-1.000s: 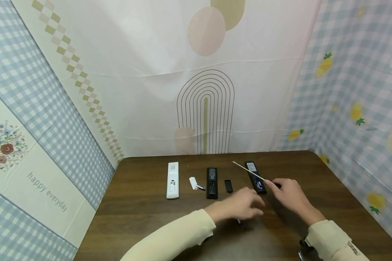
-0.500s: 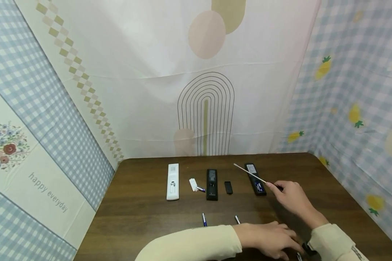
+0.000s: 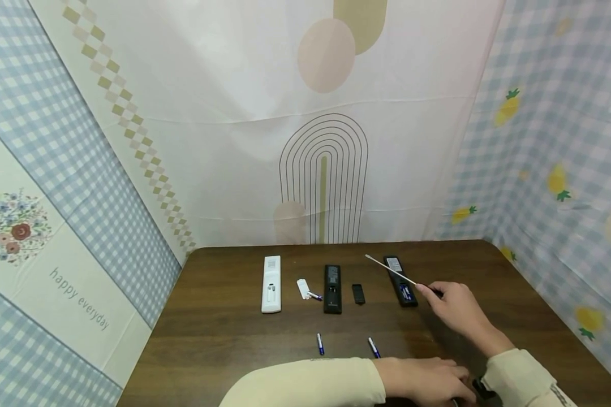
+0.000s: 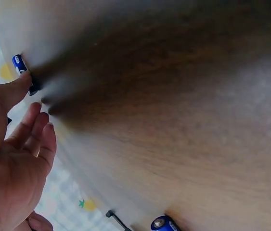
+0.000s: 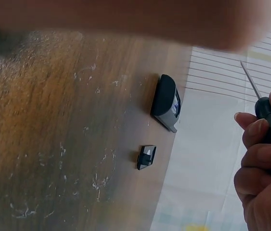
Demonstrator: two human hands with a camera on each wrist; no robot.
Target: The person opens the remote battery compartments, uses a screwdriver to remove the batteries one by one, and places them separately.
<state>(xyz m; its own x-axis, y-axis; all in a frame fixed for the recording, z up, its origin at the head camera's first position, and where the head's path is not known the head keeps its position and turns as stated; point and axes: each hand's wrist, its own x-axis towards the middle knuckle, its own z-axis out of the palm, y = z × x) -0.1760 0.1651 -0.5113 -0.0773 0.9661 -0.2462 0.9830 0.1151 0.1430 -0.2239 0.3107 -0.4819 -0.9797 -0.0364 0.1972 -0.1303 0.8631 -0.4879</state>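
My left hand (image 3: 433, 381), low in the head view, reaches to the table's near right. In the left wrist view its thumb and fingers close on a blue AA battery (image 4: 22, 70); the fingertips' contact is partly hidden. My right hand (image 3: 455, 308) grips a screwdriver by its dark handle (image 5: 270, 122), the thin shaft (image 3: 391, 269) pointing up and left. Beneath the shaft lies a black remote (image 3: 400, 281), its compartment uncovered and blue batteries inside. Two loose batteries, one on the left (image 3: 320, 343) and another (image 3: 374, 347), lie in front of the remotes.
Along the back lie a white remote (image 3: 271, 284), a white battery cover (image 3: 302, 289) with a battery (image 3: 315, 295) against it, a second black remote (image 3: 332, 289) and a black cover (image 3: 358, 294). Fabric hangings (image 3: 234, 169) stand behind the table.
My left hand has moved right and toward the near edge, uncovering the two loose batteries, and has taken hold of another battery. The right hand stays nearly still with the screwdriver.
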